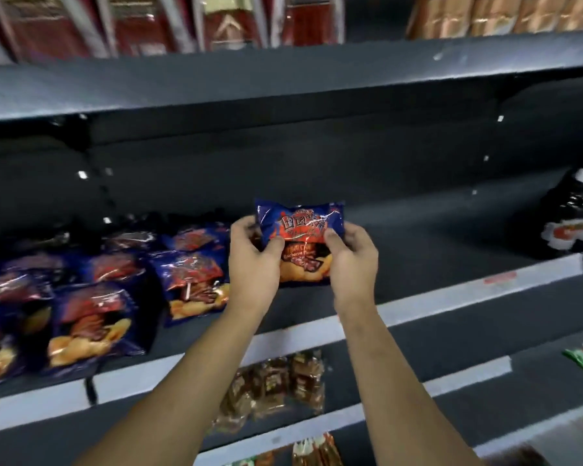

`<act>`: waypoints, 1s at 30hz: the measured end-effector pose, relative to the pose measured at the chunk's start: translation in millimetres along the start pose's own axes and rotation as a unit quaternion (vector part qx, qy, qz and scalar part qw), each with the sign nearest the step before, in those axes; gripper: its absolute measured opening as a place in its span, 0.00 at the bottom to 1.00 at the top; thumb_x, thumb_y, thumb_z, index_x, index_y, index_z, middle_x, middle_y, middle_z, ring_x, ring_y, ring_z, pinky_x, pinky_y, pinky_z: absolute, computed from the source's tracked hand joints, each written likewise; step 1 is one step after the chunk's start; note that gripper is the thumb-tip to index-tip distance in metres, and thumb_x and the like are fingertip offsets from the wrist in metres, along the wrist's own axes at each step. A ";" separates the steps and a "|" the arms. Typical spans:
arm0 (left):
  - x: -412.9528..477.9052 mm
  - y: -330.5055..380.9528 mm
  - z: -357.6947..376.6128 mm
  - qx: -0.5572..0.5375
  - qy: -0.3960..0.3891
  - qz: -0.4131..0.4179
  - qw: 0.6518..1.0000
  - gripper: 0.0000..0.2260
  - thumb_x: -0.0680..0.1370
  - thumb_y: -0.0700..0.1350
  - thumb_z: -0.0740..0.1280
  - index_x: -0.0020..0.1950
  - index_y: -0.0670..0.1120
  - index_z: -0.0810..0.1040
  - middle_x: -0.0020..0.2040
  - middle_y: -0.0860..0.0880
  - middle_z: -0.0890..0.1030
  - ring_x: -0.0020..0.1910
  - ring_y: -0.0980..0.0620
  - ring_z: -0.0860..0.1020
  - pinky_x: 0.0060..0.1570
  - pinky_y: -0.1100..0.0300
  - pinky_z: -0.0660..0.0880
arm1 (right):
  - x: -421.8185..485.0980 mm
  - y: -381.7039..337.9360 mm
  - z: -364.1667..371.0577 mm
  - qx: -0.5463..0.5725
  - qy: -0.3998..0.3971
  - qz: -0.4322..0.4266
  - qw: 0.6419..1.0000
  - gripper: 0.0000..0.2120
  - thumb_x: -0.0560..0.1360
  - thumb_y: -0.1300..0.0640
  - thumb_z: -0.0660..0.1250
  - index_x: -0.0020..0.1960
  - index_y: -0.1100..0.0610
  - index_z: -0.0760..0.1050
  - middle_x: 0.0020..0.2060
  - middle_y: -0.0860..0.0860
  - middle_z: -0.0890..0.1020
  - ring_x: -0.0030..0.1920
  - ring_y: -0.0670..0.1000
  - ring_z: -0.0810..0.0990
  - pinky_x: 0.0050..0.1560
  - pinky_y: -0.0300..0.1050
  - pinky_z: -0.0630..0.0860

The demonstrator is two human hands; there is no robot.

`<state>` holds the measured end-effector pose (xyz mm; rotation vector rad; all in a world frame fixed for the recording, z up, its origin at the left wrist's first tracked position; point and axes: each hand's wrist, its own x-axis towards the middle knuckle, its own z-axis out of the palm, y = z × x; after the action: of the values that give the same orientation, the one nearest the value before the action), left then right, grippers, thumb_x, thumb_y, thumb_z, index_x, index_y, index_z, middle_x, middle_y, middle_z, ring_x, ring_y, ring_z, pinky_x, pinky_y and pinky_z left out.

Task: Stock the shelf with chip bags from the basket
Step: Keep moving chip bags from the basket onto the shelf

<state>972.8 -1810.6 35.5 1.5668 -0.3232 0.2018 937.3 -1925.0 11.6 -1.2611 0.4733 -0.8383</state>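
Two hands hold a blue chip bag (pixel 300 230) upright over the dark middle shelf (pixel 451 250), seen from the head camera.

The left hand (pixel 253 260) and right hand (pixel 350 260) each grip a side of the bag, fingers curled behind and thumbs pressed on its front. It sits just right of a row of matching bags (pixel 189 280) already lying on the same shelf. Dark bottles (pixel 576 210) stand at the far right, red packages (pixel 142 25) line the shelf above, and brown packets (pixel 276 388) fill the one below.

Held chip bag (pixel 300 227) reads "Barbecue"; its other print is too blurred
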 end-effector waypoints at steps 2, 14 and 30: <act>5.0 -6.4 -35.1 0.014 0.048 0.000 0.999 0.15 0.77 0.39 0.68 0.60 0.51 0.70 0.53 0.58 0.76 0.53 0.62 0.76 0.58 0.60 0.73 | -13.6 10.3 33.7 -0.002 -0.045 0.013 0.999 0.04 0.78 0.57 0.70 0.50 0.48 0.80 0.49 0.49 0.85 0.50 0.49 0.84 0.54 0.51 0.81; -2.7 -61.5 -127.3 0.143 0.153 -0.079 0.975 0.21 0.79 0.40 0.66 0.71 0.45 0.66 0.64 0.51 0.73 0.62 0.53 0.73 0.61 0.58 0.71 | -65.3 68.6 107.4 -0.105 -0.173 0.069 0.977 0.08 0.80 0.58 0.67 0.58 0.51 0.76 0.46 0.44 0.81 0.46 0.44 0.80 0.44 0.38 0.74; 1.5 -63.9 -113.7 0.294 0.190 0.076 0.934 0.16 0.71 0.34 0.69 0.53 0.49 0.70 0.52 0.52 0.70 0.54 0.46 0.71 0.57 0.41 0.70 | -47.1 61.7 92.9 -0.078 -0.174 0.099 0.977 0.09 0.79 0.57 0.68 0.59 0.51 0.74 0.47 0.43 0.79 0.47 0.43 0.79 0.46 0.39 0.75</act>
<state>1003.6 -1697.4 -21.5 2.0421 -0.0730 0.7692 992.9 -1825.1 -28.5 -1.4458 0.3784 -0.4063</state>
